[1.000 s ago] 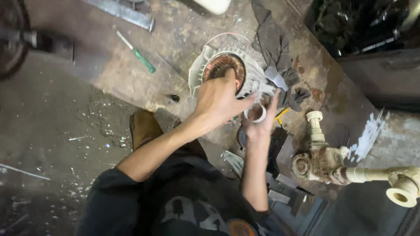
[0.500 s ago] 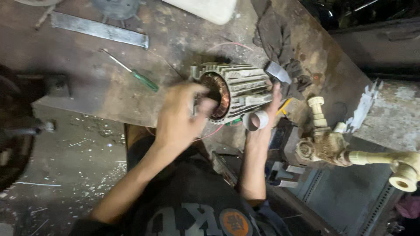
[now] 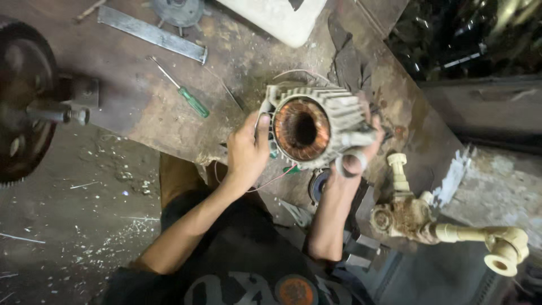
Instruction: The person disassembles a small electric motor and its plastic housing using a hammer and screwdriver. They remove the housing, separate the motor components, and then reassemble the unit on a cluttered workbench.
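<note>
Rusty, stained workbench top (image 3: pixel 141 113) fills the far half of the view, with a littered floor to the near left. At centre you hold a finned motor stator (image 3: pixel 313 131) tipped up off the bench, its open bore and copper windings facing you. Your left hand (image 3: pixel 248 149) grips the left rim of the housing, fingers wrapped over the edge. Your right hand (image 3: pixel 355 155) supports the right side from beneath, fingers curled, with a small roll of white tape (image 3: pixel 351 162) pinched against the casing. Thin wire leads trail below the stator.

Judged from this grip, the step in hand is inspection or positioning of the windings; the next move calls for steadying the housing with one hand so the tape hand is freed.

Outward: a green-handled screwdriver (image 3: pixel 183 90) lies to the far left, a flat metal bar (image 3: pixel 151 35) beyond it, a dark rag (image 3: pixel 347 59) behind the stator, and a corroded valve with cream pipe fittings (image 3: pixel 429 217) to the near right.
</note>
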Available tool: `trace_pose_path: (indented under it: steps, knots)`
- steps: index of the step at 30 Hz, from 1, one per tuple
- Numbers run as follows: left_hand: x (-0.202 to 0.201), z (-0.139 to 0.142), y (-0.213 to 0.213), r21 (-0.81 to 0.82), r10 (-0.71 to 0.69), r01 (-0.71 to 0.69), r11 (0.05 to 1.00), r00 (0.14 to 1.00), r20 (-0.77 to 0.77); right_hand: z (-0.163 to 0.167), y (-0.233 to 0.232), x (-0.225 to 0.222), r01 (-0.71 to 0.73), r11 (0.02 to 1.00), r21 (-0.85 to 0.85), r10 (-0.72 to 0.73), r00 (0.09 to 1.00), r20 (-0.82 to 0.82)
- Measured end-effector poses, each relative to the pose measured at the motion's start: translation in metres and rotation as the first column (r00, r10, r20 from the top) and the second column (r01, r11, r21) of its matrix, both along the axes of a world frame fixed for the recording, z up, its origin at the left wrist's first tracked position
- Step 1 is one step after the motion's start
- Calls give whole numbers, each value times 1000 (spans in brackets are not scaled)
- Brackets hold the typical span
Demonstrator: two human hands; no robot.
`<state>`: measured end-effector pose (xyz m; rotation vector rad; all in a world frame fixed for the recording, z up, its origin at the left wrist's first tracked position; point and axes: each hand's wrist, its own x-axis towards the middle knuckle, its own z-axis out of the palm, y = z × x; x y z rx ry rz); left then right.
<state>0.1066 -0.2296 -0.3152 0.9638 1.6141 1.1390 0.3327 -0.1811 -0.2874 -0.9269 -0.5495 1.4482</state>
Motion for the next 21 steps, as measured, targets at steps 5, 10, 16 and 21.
trace_pose_path:
  steps: [5,10,16,21]
  knots:
    - [-14,78,-9,299,75,-29,954,987,-142,29,-1,-2,-27,935,353,-70,964,258]
    - [-26,149,-56,357,149,-39,933,946,-286,32,-7,-36,-72,853,517,-216,853,475]
    - [-27,182,-143,431,362,-122,894,765,-533,-2,-63,-88,-282,878,386,76,879,471]
    - [-32,177,-211,316,426,-288,904,665,-613,-48,-112,-124,-481,874,73,466,870,158]
